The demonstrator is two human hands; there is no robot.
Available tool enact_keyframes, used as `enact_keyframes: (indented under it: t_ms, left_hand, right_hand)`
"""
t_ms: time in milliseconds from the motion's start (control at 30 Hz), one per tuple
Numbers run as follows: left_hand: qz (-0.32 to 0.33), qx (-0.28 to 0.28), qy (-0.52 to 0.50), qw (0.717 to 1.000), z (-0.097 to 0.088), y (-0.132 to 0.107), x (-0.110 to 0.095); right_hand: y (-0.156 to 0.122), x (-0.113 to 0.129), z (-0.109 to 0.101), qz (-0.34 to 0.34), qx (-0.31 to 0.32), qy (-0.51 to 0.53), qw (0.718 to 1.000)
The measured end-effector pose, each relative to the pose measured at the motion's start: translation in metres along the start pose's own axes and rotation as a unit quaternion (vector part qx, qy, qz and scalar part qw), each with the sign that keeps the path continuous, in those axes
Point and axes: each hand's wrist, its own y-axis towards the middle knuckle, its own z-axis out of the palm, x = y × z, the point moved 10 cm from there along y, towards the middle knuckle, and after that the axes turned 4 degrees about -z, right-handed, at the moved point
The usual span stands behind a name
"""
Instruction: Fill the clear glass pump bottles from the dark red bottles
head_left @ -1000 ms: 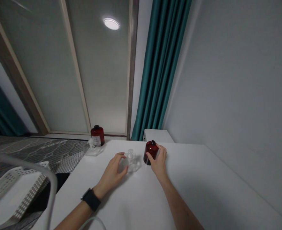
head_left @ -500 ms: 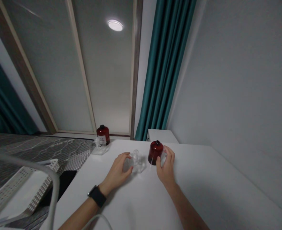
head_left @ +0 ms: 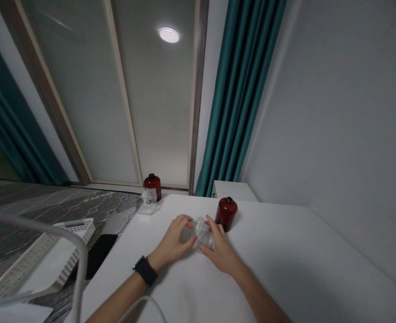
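a single round lamp (head_left: 169,35) lights a dim room from above, laying soft shadows by the left hand (head_left: 174,237) and right hand (head_left: 221,253) on the white counter (head_left: 278,269); the clear bottle (head_left: 200,233) looks soft, and the teal curtain (head_left: 241,94) bends with wide-lens distortion.

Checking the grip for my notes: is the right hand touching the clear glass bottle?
Touching. The head view shows the right hand with its fingers against the side of the clear glass bottle, which the left hand also holds.
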Motion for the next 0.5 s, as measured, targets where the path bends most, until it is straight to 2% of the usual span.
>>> enact_keyframes:
  t_ms: [100,200,400,500]
  left_hand:
    - [-0.002,-0.009,-0.028,1.000,0.000,0.000,0.002]
    - [0.007,-0.007,-0.047,0.999,0.001,0.000,0.001]
    - [0.021,0.042,-0.056,0.997,0.005,0.000,-0.008]
    - [0.017,0.036,-0.059,0.997,0.004,-0.001,-0.011]
  right_hand:
    - [0.000,-0.004,0.003,0.004,0.001,0.017,1.000]
    - [0.001,0.003,0.000,-0.012,-0.008,0.019,1.000]
    - [0.000,0.015,0.000,-0.008,0.026,0.038,0.999]
    - [-0.001,0.016,0.001,-0.010,0.029,0.044,0.999]
